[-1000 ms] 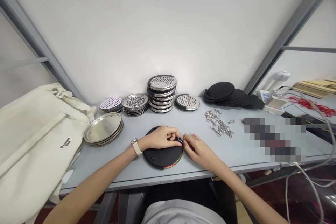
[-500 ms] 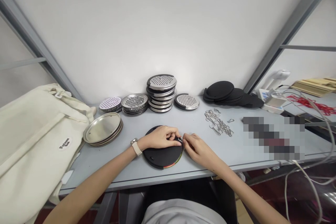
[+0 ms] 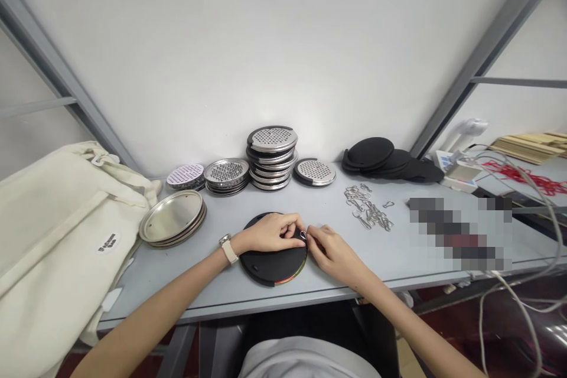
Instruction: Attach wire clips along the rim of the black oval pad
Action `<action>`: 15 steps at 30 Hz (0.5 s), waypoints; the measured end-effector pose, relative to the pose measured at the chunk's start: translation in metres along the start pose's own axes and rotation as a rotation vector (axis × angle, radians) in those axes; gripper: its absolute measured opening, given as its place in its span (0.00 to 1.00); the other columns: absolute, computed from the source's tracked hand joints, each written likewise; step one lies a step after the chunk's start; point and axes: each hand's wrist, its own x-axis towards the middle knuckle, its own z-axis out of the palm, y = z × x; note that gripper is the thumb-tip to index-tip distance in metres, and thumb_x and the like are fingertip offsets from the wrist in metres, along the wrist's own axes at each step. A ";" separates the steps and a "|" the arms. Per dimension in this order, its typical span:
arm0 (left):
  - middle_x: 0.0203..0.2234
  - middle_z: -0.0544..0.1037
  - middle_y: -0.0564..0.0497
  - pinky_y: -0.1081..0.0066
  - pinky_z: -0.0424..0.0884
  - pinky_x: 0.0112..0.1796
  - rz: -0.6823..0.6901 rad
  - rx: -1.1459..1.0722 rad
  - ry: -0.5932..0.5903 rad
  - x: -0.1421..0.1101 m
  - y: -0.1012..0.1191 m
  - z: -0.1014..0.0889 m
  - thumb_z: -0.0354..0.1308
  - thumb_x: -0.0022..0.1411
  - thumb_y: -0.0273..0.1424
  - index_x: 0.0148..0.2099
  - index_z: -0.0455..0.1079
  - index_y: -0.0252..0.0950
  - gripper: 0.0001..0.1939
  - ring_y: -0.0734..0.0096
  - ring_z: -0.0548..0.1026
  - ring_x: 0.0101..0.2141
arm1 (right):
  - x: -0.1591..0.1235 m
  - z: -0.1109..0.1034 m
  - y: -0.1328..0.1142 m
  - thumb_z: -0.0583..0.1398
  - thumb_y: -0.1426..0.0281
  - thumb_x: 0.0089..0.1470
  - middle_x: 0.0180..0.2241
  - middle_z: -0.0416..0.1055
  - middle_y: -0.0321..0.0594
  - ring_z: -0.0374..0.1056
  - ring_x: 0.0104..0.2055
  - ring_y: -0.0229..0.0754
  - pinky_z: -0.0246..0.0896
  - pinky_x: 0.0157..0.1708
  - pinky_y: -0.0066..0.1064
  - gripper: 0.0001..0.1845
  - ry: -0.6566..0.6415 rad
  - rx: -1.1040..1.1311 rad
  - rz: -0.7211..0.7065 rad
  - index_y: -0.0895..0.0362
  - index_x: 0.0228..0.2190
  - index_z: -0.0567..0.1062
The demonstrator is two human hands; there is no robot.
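Staying put, right hand point(image 3: 333, 255) pinches a metal loop point(image 3: 302, 235).

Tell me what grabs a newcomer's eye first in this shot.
The eye goes first to the centre, where the left hand and right hand meet at a small metal ring on the edge of a black round disc, on a grey bench. Behind them rises a tall stack of perforated steel discs. A large cream canvas bag fills the left side.
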 end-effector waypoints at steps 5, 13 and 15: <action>0.22 0.65 0.60 0.77 0.57 0.29 0.012 -0.010 0.003 0.000 -0.001 0.000 0.58 0.61 0.36 0.42 0.64 0.36 0.11 0.80 0.62 0.24 | 0.001 0.005 -0.001 0.47 0.74 0.62 0.23 0.64 0.36 0.60 0.28 0.43 0.53 0.34 0.33 0.11 0.031 -0.090 -0.011 0.55 0.28 0.62; 0.21 0.64 0.60 0.78 0.57 0.28 -0.003 -0.042 -0.011 0.001 -0.004 0.002 0.57 0.62 0.40 0.42 0.66 0.35 0.14 0.80 0.60 0.23 | -0.001 0.002 0.001 0.47 0.73 0.63 0.23 0.62 0.35 0.58 0.27 0.42 0.53 0.34 0.33 0.11 -0.011 -0.069 -0.020 0.55 0.28 0.61; 0.21 0.64 0.60 0.78 0.57 0.27 -0.003 -0.044 -0.009 0.001 -0.004 0.002 0.58 0.61 0.40 0.42 0.66 0.35 0.14 0.80 0.60 0.23 | -0.002 0.001 0.001 0.46 0.74 0.63 0.23 0.62 0.35 0.58 0.27 0.41 0.53 0.34 0.33 0.11 -0.021 -0.055 -0.026 0.55 0.27 0.60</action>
